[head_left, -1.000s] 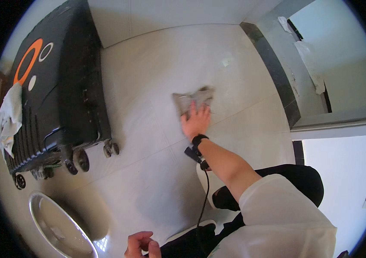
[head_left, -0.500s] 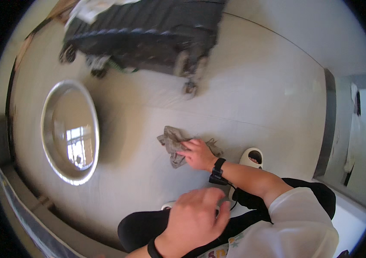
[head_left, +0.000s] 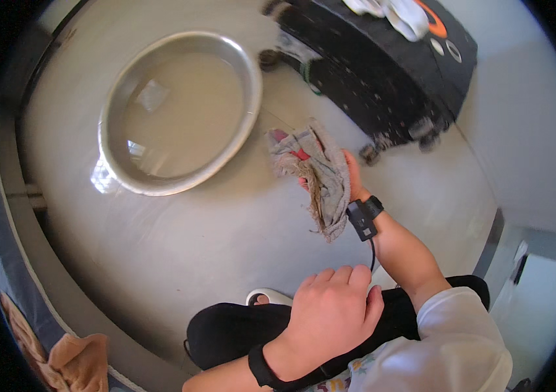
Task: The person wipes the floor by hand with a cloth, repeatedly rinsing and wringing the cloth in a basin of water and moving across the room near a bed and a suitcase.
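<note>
A worn grey rag (head_left: 327, 173) with frayed edges and red patches hangs from my right hand (head_left: 354, 175), raised over the floor. The rag covers most of that hand's fingers, which are closed around its right side. A wide metal basin (head_left: 106, 124) of cloudy water stands to the left of the rag, apart from it. Close to my body, my left hand (head_left: 330, 313) is held above my black-clad knee with its back up. Its fingers are curled in a loose fist; I see nothing in it, though the palm is hidden.
A dirty black suitcase (head_left: 369, 72) with wheels lies at the far right, white cloth (head_left: 405, 18) on top. A grey-blue padded edge (head_left: 13, 222) runs along the left, with a brown cloth (head_left: 78, 359) over it. A white slipper (head_left: 268, 297) is by my knee.
My right hand has lifted the rag off the floor. The view has shifted left, so basin and suitcase sit farther right in it. My left hand stays near my knee.
</note>
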`<state>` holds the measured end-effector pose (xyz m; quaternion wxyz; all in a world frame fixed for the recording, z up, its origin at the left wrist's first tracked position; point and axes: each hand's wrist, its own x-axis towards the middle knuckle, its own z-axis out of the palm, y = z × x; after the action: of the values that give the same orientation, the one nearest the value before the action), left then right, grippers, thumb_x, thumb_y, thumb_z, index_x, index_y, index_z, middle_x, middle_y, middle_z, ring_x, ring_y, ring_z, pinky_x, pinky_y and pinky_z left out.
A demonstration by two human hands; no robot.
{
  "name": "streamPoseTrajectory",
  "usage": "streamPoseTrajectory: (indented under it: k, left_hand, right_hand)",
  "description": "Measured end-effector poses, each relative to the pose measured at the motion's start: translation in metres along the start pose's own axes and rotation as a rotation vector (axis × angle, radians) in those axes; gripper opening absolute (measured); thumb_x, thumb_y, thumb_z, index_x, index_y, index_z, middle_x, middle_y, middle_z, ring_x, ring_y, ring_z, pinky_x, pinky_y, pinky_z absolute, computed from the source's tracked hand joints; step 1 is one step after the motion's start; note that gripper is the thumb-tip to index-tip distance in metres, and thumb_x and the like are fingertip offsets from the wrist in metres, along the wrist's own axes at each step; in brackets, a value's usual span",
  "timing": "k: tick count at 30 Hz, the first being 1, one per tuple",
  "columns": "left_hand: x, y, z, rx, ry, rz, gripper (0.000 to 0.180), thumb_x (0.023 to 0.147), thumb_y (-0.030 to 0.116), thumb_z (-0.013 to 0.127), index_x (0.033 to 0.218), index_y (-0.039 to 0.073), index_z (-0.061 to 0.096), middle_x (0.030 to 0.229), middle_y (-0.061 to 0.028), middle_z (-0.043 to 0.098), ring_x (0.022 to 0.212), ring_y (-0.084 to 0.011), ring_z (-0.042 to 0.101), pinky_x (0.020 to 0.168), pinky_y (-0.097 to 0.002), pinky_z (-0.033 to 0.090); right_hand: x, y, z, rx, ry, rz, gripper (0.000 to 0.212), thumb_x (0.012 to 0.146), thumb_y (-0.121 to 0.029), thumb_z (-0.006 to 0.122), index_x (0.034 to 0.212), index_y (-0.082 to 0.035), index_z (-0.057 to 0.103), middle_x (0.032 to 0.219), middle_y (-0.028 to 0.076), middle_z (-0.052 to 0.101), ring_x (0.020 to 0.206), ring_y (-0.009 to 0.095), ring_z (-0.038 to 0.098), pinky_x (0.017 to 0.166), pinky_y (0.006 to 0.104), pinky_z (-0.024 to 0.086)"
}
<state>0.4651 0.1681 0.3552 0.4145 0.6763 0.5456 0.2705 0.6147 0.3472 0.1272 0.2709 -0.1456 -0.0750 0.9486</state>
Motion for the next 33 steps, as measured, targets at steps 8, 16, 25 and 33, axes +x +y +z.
streamPoseTrajectory:
  k: [8,16,25,33]
  left_hand:
    - [-0.053,0.008,-0.055,-0.309,0.254,-0.031,0.020,0.090,0.022,0.066,0.093,0.004,0.060,0.083,-0.0139,0.064,0.076,-0.0359,0.065,0.070,-0.0463,0.053]
    - [-0.057,-0.031,-0.065,-0.291,0.268,-0.253,0.034,0.091,0.029,0.065,0.108,0.000,0.060,0.100,-0.0214,0.062,0.087,-0.0404,0.065,0.078,-0.0483,0.055]
    - [-0.125,-0.070,-0.102,-0.298,0.377,-0.641,0.033,0.094,0.029,0.063,0.112,0.001,0.061,0.104,-0.0190,0.067,0.090,-0.0364,0.067,0.081,-0.0464,0.053]
    - [-0.178,-0.039,-0.096,-0.319,0.613,-1.022,0.030,0.091,0.025,0.065,0.107,0.000,0.065,0.090,-0.0159,0.068,0.087,-0.0319,0.068,0.080,-0.0398,0.053]
  right_hand:
    - [0.075,-0.005,0.191,-0.494,0.358,-0.004,0.059,0.094,-0.037,0.035,0.143,-0.007,0.052,0.141,0.017,0.058,0.123,0.036,0.059,0.101,0.0598,0.051]
    - [0.153,-0.015,0.216,-0.828,0.489,0.170,0.046,0.095,-0.020,0.054,0.138,-0.003,0.053,0.128,0.013,0.062,0.118,0.033,0.059,0.108,0.0490,0.045]
    - [0.227,0.033,0.123,-1.190,0.561,-0.004,0.077,0.084,0.002,0.071,0.151,0.004,0.034,0.130,0.019,0.058,0.117,0.029,0.060,0.099,0.0400,0.051]
    - [0.262,0.039,0.097,-1.667,0.349,-0.086,0.075,0.087,-0.009,0.072,0.154,-0.008,0.039,0.123,0.012,0.065,0.108,0.017,0.063,0.086,0.0298,0.053]
